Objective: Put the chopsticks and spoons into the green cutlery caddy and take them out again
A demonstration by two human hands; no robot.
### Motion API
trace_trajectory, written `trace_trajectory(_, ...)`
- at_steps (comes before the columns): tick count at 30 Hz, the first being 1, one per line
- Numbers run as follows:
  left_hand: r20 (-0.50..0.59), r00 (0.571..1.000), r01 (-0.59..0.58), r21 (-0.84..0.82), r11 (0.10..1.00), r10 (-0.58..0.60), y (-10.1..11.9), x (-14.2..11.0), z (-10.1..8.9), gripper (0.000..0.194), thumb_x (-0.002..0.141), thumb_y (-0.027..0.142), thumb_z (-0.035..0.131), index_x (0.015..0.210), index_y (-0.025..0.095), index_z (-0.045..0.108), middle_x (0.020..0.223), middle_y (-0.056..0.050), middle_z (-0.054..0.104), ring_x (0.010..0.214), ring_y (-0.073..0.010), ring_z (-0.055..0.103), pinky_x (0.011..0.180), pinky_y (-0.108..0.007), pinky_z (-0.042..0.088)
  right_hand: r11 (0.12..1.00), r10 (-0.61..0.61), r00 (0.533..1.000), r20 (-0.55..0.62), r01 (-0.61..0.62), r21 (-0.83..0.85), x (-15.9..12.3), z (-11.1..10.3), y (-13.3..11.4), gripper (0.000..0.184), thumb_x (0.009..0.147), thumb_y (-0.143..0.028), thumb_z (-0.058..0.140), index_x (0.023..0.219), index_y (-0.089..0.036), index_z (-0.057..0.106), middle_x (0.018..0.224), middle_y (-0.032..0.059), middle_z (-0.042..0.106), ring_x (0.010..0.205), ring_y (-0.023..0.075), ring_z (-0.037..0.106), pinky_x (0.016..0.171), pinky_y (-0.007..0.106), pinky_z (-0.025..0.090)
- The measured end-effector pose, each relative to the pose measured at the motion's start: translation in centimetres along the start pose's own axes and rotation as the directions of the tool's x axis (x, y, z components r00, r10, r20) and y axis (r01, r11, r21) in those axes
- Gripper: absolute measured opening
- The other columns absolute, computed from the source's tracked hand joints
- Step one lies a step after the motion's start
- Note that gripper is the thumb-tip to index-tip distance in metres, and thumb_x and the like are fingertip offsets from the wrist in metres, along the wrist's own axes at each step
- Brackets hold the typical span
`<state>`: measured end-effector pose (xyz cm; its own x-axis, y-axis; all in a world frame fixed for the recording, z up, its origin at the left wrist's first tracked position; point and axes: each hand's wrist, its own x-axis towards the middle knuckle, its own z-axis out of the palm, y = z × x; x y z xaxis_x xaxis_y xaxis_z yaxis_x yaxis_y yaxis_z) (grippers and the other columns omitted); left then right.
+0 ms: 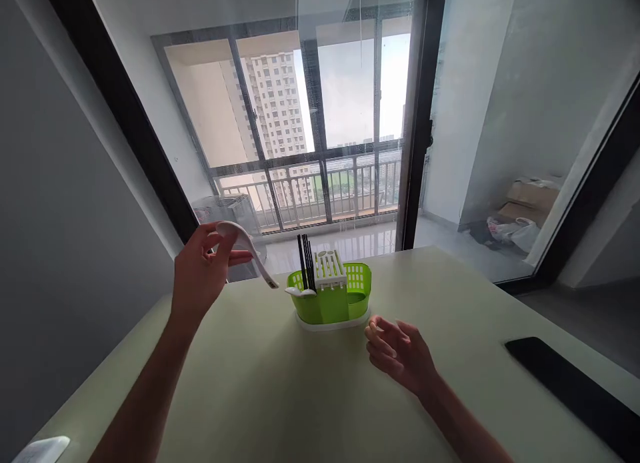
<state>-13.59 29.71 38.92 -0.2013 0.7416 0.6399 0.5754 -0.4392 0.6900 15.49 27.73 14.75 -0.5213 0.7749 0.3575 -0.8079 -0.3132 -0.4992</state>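
Note:
My left hand (203, 266) is raised over the table's left side, its fingers closed on the bowl end of a white spoon (256, 259). The spoon's handle slants down to the right, toward a green utensil holder (320, 309). That holder has a white slotted top (329, 266) and a white base. Several black chopsticks (306, 263) stand in its left part, and white spoons (301, 292) hang at its left front. Just right of the holder, my right hand (400, 353) hovers with fingers curled and apart, nothing visible in them.
The holder stands on a pale table (300, 396) near its far edge. A long black object (570, 383) lies at the right. A white item (43, 449) shows at the lower left corner. Beyond the table is a glass door with a dark frame (417, 136); bags (515, 233) lie behind it.

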Motion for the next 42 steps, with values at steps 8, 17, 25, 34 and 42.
trace_trajectory(8,0.125,0.991,-0.041,-0.093,0.995,0.052,-5.8,2.2,4.4,0.038,0.09,0.054,0.064,0.113,0.025,0.06,0.099,-0.001,0.075,0.074,-0.0203,0.078,0.077,-0.035,0.066,1.0,0.008,1.0,-0.018,-0.008,-0.01,0.0,0.3,0.0,0.027,0.094,-0.042,0.057,0.101,-0.02,0.07,0.062,-0.0066,0.045,0.043,0.0059,0.025,0.043,0.02,0.023)
trace_trajectory(17,0.323,0.946,0.049,-0.074,0.996,-0.022,-11.9,0.6,6.0,0.047,0.09,0.064,0.058,0.112,0.022,0.061,0.111,-0.007,0.076,0.09,-0.025,0.078,0.088,-0.038,0.062,1.0,0.01,0.998,-0.069,-0.01,-0.011,0.0,0.3,0.0,0.025,0.091,-0.045,0.063,0.096,-0.021,0.068,0.06,-0.0079,0.043,0.042,0.006,0.024,0.042,0.02,0.021)
trace_trajectory(25,0.508,0.857,-0.187,0.151,0.971,0.086,-13.6,1.1,5.3,0.031,0.097,0.046,0.046,0.108,0.024,0.065,0.099,-0.004,0.077,0.09,-0.0213,0.074,0.085,-0.033,0.056,0.998,0.026,0.997,-0.079,-0.03,-0.053,0.0,0.1,0.3,0.024,0.093,-0.045,0.06,0.095,-0.021,0.064,0.06,-0.008,0.042,0.042,0.0063,0.023,0.042,0.021,0.021)
trace_trajectory(34,0.626,0.764,-0.361,0.215,0.908,0.155,-14.3,0.3,5.9,0.033,0.1,0.04,0.038,0.11,0.023,0.064,0.104,-0.006,0.075,0.092,-0.0219,0.069,0.089,-0.034,0.05,0.996,0.039,0.995,-0.094,-0.047,-0.081,0.0,0.0,0.3,0.023,0.094,-0.044,0.059,0.094,-0.021,0.063,0.061,-0.0084,0.038,0.042,0.0054,0.022,0.043,0.021,0.02)
trace_trajectory(42,0.633,0.757,-0.367,0.207,0.907,0.162,-14.1,-0.3,6.4,0.033,0.099,0.039,0.039,0.111,0.022,0.065,0.111,-0.008,0.074,0.097,-0.0244,0.068,0.091,-0.038,0.051,0.995,0.045,0.994,-0.1,-0.054,-0.087,0.0,-0.2,0.3,0.02,0.094,-0.039,0.057,0.095,-0.02,0.065,0.062,-0.0079,0.039,0.043,0.0055,0.022,0.043,0.022,0.02)
